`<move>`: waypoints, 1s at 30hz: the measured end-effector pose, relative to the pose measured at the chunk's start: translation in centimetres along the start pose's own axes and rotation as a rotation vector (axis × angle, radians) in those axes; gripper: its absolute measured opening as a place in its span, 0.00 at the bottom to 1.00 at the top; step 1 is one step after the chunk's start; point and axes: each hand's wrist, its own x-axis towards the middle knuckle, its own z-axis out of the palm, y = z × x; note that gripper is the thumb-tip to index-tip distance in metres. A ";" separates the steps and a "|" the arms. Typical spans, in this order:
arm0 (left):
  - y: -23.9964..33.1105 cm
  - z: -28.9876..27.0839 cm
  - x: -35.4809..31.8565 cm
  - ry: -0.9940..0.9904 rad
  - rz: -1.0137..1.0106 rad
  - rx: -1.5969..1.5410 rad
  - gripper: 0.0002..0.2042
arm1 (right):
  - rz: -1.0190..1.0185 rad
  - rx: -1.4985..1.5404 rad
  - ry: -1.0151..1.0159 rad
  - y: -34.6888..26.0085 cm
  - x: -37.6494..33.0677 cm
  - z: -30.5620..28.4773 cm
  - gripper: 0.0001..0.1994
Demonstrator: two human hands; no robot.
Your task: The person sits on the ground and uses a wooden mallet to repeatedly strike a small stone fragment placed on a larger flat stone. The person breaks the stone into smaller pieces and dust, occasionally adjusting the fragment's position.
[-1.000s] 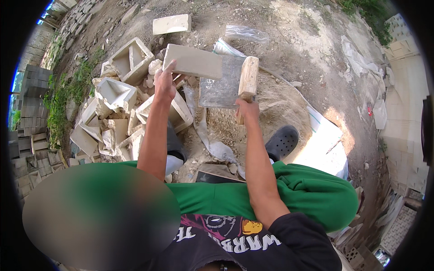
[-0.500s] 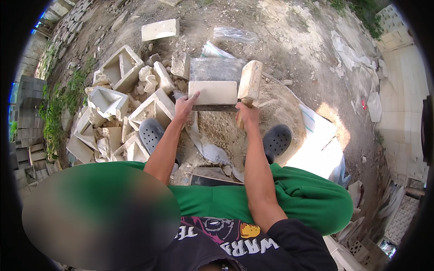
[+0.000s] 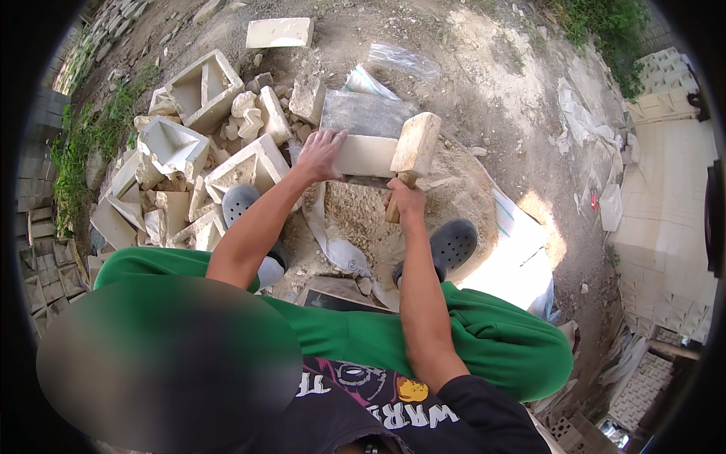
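My right hand [image 3: 406,200] is closed around the handle of a wooden mallet [image 3: 416,144]. The mallet's blocky head is up, beside and partly over the right end of a cream stone block [image 3: 367,157]. Across the block's left end lies my left hand [image 3: 321,155], gripping it with the fingers bent over its top and far side; the thumb is hard to see. Beyond the block is a flat grey slab [image 3: 368,113], touching or nearly touching it. A darker grey edge shows beneath the block on my side.
Broken cream blocks and hollow pieces [image 3: 204,89] are heaped at the left. A lone pale block [image 3: 280,32] lies farther off. Grey clogs [image 3: 454,246] flank stone chips [image 3: 355,219]. White sheeting [image 3: 514,257] is at right, clear plastic [image 3: 404,60] beyond the slab.
My left hand has shifted from holding the block's left side, thumb on top, to lying over that end. The mallet stays in my right hand, its head now overlapping the block's right end. The view has shifted slightly.
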 end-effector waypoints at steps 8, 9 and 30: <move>-0.4 2.1 -0.1 0.193 0.064 -0.039 0.53 | -0.068 -0.064 -0.023 -1.2 -1.3 -0.4 0.13; -0.5 2.4 0.1 0.222 0.065 -0.053 0.52 | -0.084 -0.072 -0.043 -1.5 -1.2 -0.3 0.13; -3.0 2.2 3.4 0.589 -0.504 -0.771 0.32 | -0.834 -0.254 -0.060 -8.5 -6.5 4.9 0.15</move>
